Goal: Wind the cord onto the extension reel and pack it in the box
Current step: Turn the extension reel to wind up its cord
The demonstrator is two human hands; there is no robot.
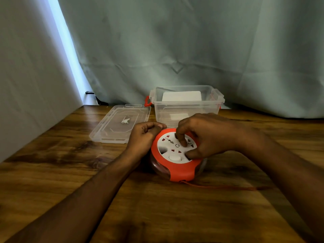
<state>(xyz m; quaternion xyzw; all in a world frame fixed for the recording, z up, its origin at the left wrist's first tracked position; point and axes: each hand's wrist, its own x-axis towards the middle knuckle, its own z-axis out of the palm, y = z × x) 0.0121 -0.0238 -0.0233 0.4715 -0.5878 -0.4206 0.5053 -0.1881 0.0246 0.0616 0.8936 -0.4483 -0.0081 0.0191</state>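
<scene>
On the surface [70, 172] before me sits the reel [176, 161], my left hand [143, 135] against its left edge and my right hand [201, 135] on top, its cord [219, 186] trailing right, with the box [185, 104] behind it and the lid [119, 124] left of the box.

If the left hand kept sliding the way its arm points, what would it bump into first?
Probably the clear box. The left hand grips the reel's orange rim, and its arm points up and right toward the box just behind. Depth is hard to judge.
</scene>
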